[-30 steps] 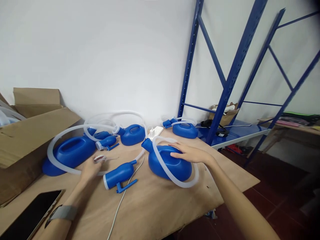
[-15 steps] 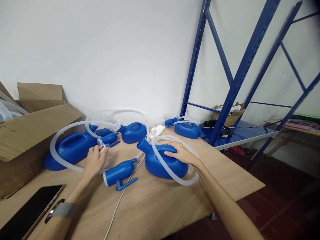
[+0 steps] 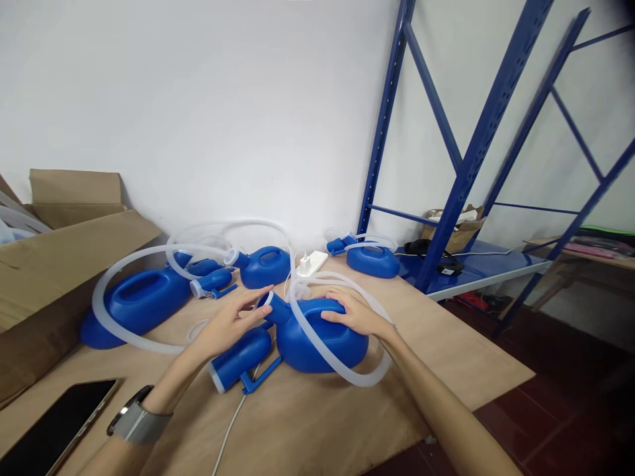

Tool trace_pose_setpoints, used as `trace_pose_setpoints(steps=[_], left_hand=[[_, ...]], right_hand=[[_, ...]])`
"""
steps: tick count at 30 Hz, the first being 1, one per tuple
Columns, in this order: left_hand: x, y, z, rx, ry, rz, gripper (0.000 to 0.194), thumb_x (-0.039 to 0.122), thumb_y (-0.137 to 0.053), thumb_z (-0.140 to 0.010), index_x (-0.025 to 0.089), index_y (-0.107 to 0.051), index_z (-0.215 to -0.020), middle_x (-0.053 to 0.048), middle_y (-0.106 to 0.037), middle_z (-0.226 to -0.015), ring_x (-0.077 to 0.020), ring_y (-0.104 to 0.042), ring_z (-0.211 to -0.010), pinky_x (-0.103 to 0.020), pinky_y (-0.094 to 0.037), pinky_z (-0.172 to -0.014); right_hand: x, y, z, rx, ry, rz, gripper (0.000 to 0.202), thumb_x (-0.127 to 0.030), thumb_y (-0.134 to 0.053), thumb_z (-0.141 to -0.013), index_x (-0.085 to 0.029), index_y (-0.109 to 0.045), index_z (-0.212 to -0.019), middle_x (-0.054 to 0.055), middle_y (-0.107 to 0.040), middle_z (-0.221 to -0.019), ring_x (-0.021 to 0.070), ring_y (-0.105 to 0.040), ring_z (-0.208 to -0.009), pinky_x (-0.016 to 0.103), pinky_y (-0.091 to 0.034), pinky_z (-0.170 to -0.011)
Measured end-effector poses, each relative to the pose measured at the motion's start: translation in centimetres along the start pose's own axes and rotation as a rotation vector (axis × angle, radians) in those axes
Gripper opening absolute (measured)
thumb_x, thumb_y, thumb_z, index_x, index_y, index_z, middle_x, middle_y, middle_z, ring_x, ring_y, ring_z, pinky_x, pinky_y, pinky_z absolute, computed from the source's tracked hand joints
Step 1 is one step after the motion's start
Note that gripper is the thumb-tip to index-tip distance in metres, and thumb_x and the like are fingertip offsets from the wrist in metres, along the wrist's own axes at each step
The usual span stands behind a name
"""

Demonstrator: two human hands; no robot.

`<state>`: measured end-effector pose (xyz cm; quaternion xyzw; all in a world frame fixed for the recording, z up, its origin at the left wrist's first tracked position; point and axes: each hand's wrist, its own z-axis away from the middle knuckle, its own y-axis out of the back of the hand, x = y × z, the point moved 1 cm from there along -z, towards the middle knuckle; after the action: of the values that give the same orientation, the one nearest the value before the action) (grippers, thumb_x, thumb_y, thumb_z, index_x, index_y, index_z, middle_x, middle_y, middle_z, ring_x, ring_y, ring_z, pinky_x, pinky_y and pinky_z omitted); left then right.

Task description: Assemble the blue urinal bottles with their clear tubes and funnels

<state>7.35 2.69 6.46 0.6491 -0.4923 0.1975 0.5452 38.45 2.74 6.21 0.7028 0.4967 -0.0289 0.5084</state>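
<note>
A blue plastic urinal bottle (image 3: 310, 354) stands on the table in front of me, its spout tilted up to the left. My right hand (image 3: 354, 312) is closed over its handle, thumb on the near side. At the spout's mouth, my left hand (image 3: 243, 320) grips a small whitish cap (image 3: 269, 299) between thumb and fingers; the fingers partly hide it. A translucent hose (image 3: 317, 330) loops over the bottle. Just under my left hand lies a blue funnel-shaped receptacle (image 3: 241, 357) with a white rim and a hinged blue arm.
More blue bottles (image 3: 143, 297) with hoses and receptacles stand toward the wall. An open cardboard box (image 3: 74, 264) is at left, a phone (image 3: 59, 423) at front left. A white power strip (image 3: 312, 263) lies behind, its cable crossing the table. Blue shelving (image 3: 461, 178) rises at right.
My left hand has moved right with the whitish piece, from beside the far receptacles to the bottle's spout. The bottle has shifted slightly toward me under my right hand.
</note>
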Motion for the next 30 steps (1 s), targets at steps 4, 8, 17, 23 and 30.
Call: trace_pose_setpoints(steps=[4,8,17,23,30], left_hand=[[1.2,1.4,-0.9,-0.107,0.034,0.048,0.059,0.056,-0.084,-0.071,0.030,-0.081,-0.124,-0.006,-0.082,-0.117,-0.0377,-0.075,-0.109,-0.049,-0.061,-0.097],[2.4,2.9,-2.3,-0.257,0.020,-0.095,0.059,0.058,-0.088,-0.065,0.029,-0.084,-0.116,-0.003,-0.083,-0.092,-0.0353,-0.075,-0.093,-0.043,-0.061,-0.086],[4.7,-0.2,-4.4,-0.282,0.030,-0.139,0.059,0.079,-0.060,-0.081,0.026,-0.078,-0.064,-0.007,-0.073,-0.065,-0.0293,-0.071,-0.073,-0.037,-0.055,-0.073],[2.8,-3.1,-4.5,-0.084,0.177,0.376,0.088,0.090,-0.029,-0.087,0.018,-0.080,-0.090,-0.015,-0.079,-0.096,-0.0318,-0.071,-0.093,-0.040,-0.056,-0.075],[3.1,-2.6,-4.1,-0.031,0.138,0.421,0.083,0.093,-0.041,-0.078,0.018,-0.077,-0.089,-0.013,-0.075,-0.086,-0.0286,-0.067,-0.086,-0.035,-0.051,-0.070]], right_hand=[[-0.3,0.0,-0.1,-0.100,0.002,-0.050,0.040,-0.056,-0.065,-0.099,-0.032,-0.075,-0.130,0.005,-0.072,-0.140,0.0304,-0.065,-0.132,0.052,-0.044,-0.120],[-0.1,0.1,-0.2,-0.116,0.017,-0.060,0.044,-0.058,-0.065,-0.099,-0.030,-0.073,-0.132,0.007,-0.072,-0.140,0.0312,-0.064,-0.133,0.053,-0.043,-0.121],[-0.2,-0.6,-0.1,-0.139,0.046,-0.131,0.038,-0.055,-0.066,-0.098,-0.027,-0.075,-0.122,0.007,-0.076,-0.125,0.0285,-0.069,-0.119,0.045,-0.051,-0.110],[0.4,-1.4,-0.2,-0.157,0.039,-0.177,0.039,-0.055,-0.065,-0.099,-0.022,-0.073,-0.119,0.008,-0.075,-0.120,0.0271,-0.069,-0.112,0.042,-0.052,-0.104],[0.9,-1.3,-0.8,-0.203,0.091,-0.204,0.038,-0.054,-0.066,-0.100,-0.021,-0.072,-0.118,0.009,-0.074,-0.122,0.0264,-0.067,-0.114,0.040,-0.050,-0.104]])
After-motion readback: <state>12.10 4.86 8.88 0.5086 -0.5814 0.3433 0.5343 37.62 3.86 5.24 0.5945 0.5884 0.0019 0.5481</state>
